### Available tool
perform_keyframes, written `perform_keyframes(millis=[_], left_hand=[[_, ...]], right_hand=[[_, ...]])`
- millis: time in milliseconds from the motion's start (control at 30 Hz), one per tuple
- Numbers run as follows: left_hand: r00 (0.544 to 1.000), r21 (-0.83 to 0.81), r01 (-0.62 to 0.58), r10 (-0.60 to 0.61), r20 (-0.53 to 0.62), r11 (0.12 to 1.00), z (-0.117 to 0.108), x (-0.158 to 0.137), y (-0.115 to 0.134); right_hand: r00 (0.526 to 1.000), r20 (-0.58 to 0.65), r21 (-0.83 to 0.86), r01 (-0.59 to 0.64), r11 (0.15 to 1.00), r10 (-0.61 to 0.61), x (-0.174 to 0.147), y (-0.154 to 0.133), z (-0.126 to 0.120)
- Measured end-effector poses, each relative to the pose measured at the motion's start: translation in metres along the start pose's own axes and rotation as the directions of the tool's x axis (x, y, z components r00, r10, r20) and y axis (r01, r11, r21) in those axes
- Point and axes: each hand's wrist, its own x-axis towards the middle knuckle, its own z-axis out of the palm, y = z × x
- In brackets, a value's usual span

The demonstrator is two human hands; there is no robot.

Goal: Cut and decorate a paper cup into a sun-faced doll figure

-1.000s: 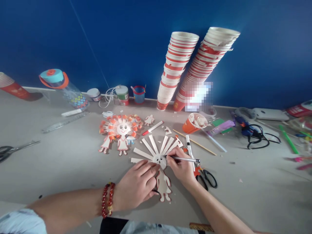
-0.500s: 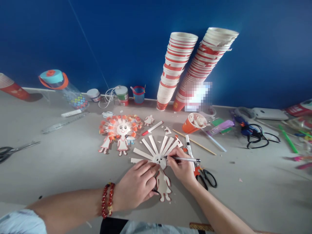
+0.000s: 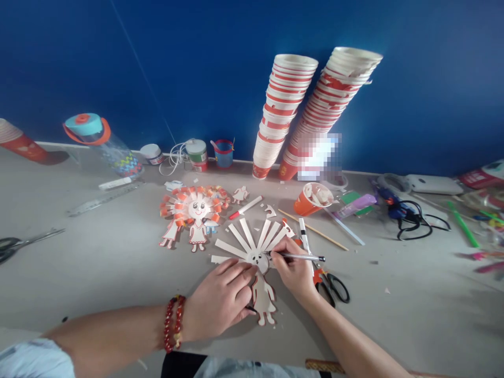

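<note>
A white paper doll (image 3: 263,294) lies on the table, its round face marked with dark eyes and a mouth and fringed by paper strips (image 3: 232,247). My right hand (image 3: 293,268) is closed round a black-and-clear pen (image 3: 303,256), whose tip meets the face near the eye on the right. My left hand (image 3: 222,294) rests with its fingertips on the face's lower left edge. From between its thumb and curled fingers pokes a small black pen cap (image 3: 251,308). Black-handled scissors (image 3: 336,287) lie beside my right wrist, partly hidden.
Finished-looking paper dolls (image 3: 197,210) with orange curls lie left of the strips. A red marker (image 3: 246,207), a wooden stick (image 3: 315,230) and a cup of scraps (image 3: 313,199) lie beyond. Tall paper-cup stacks (image 3: 285,105) lean near the blue wall. Other scissors (image 3: 27,241) lie far left.
The pen's rear end has shifted very slightly to the right, its tip still at the doll's face. My left hand stays in place.
</note>
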Motion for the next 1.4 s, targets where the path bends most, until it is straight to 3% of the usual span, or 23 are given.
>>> perform_keyframes(millis=[1067,1400], left_hand=[[1.000,-0.022,0.004,-0.004,0.006,1.000,0.0005,0.0001,0.0002],[1.000,-0.006,-0.001,0.001,0.021,1.000,0.0007,-0.0008,-0.0006]], right_hand=[[1.000,0.015,-0.022,0.026,0.999,-0.026,-0.0009,-0.0006,-0.0001],[0.999,-0.030,0.131,-0.013,0.991,0.017,-0.0044,0.0025,-0.0016]])
